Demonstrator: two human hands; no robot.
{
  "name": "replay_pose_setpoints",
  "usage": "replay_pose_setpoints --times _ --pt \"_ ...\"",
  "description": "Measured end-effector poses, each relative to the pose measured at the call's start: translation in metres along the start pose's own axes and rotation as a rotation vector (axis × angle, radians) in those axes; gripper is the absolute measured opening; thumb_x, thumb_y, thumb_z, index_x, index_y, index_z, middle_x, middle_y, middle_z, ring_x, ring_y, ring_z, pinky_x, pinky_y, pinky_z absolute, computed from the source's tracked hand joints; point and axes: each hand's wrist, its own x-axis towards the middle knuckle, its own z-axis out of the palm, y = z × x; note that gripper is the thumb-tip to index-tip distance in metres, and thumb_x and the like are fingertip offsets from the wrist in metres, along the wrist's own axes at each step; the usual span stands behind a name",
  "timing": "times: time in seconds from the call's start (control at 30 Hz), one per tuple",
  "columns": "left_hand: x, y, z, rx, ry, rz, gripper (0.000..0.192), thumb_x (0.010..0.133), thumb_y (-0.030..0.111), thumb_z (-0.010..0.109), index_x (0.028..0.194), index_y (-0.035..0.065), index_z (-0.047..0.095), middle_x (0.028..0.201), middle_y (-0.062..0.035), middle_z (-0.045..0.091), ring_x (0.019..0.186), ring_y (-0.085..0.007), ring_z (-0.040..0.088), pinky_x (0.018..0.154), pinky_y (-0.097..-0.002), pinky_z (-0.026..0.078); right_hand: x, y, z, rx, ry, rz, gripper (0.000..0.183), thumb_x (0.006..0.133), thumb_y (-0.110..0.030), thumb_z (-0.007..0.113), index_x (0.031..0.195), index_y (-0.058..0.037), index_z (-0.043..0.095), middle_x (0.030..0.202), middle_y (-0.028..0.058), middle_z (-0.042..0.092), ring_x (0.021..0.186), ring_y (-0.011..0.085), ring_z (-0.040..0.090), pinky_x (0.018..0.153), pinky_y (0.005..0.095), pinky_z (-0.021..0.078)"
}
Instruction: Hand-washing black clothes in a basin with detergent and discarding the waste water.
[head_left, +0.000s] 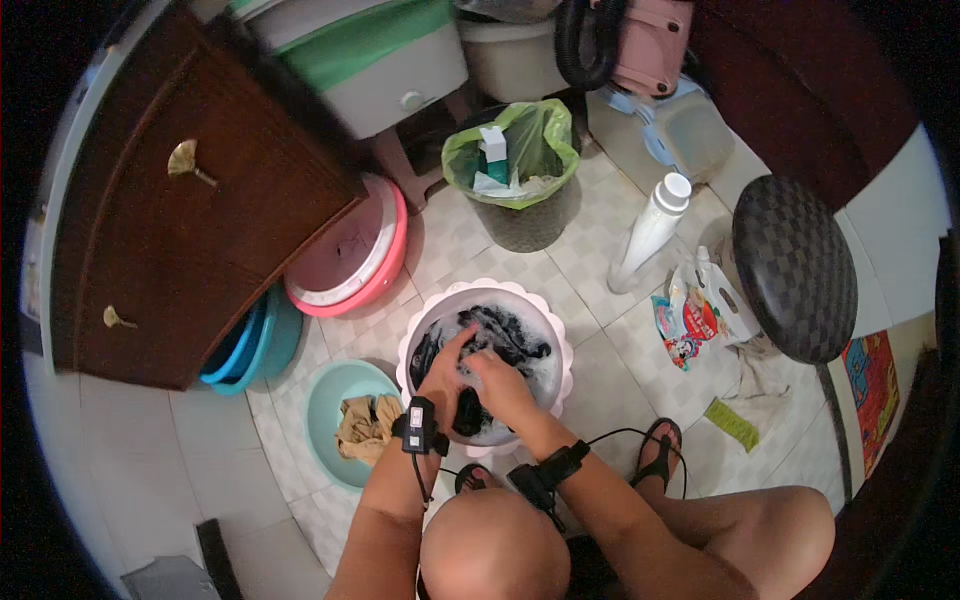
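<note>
A pale pink basin with a scalloped rim (566, 352) stands on the floor before me, holding sudsy water and dark cloth (506, 334). Both hands are in the basin over the cloth. My left hand (448, 367) is on its left side, fingers pointing up toward the cloth; my right hand (499, 382) is beside it, fingers bent toward the left one. Whether either grips cloth cannot be told. At the lower left, a light green basin (321, 427) holds tan cloth (365, 427).
A bin with a green liner (525, 225) stands beyond the basin. To the right are a white bottle (652, 229), a detergent pouch (701, 315), a black woven-pattern stool (796, 270) and a green brush or sponge (732, 424). Pink basins (397, 255) and a brown cabinet (195, 225) are left.
</note>
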Motion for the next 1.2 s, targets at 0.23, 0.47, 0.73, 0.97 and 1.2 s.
replay_pose_setpoints --times 0.23,0.47,0.73,0.97,1.2 --pt "0.01 -0.002 0.024 -0.773 0.307 -0.716 0.027 0.083 0.033 0.053 0.087 0.0064 0.055 0.082 -0.0027 0.056 0.066 -0.0148 0.052 0.063 -0.0291 0.043 0.013 -0.006 0.0 0.13 0.369 0.12 0.02 0.08 -0.024 0.053 0.087 -0.0059 0.056 0.076 0.019 0.058 0.072 0.0379 0.055 0.063 0.0432 0.0436" --pt "-0.001 -0.03 0.012 -0.589 0.41 -0.813 0.041 0.077 0.049 0.056 0.09 0.0101 0.054 0.06 -0.0003 0.047 0.043 -0.0116 0.041 0.037 -0.0258 0.03 -0.001 0.062 0.039 -0.193 0.068 0.204 0.04 0.072 -0.019 0.06 0.106 -0.0019 0.048 0.106 0.0257 0.048 0.099 0.0388 0.047 0.084 0.0409 0.0391" --pt "-0.002 -0.052 0.029 -0.9 0.256 -0.994 0.037 0.078 0.043 0.057 0.088 0.0078 0.055 0.078 -0.0045 0.058 0.067 -0.0178 0.055 0.058 -0.0321 0.046 0.011 0.07 0.052 -0.093 -0.142 0.256 0.04 0.073 -0.011 0.053 0.112 -0.0052 0.047 0.113 0.0206 0.047 0.104 0.0362 0.046 0.085 0.0424 0.0402" --pt "0.008 -0.007 -0.001 -0.877 0.213 -0.522 0.036 0.078 0.034 0.061 0.094 0.0023 0.056 0.087 -0.0116 0.06 0.08 -0.0232 0.057 0.072 -0.0357 0.046 0.01 -0.019 0.01 0.075 0.22 0.019 0.024 0.08 -0.023 0.053 0.088 -0.0002 0.057 0.081 0.0206 0.057 0.074 0.0384 0.054 0.069 0.0423 0.0433" --pt "0.009 0.013 0.029 -0.103 0.306 -0.741 0.05 0.077 0.039 0.059 0.101 -0.004 0.051 0.081 -0.0109 0.056 0.072 -0.0179 0.051 0.062 -0.0372 0.042 0.019 0.009 -0.004 -0.028 0.032 0.459 0.049 0.085 -0.048 0.034 0.098 -0.0028 0.046 0.087 0.0256 0.057 0.084 0.0425 0.053 0.075 0.0461 0.0408"
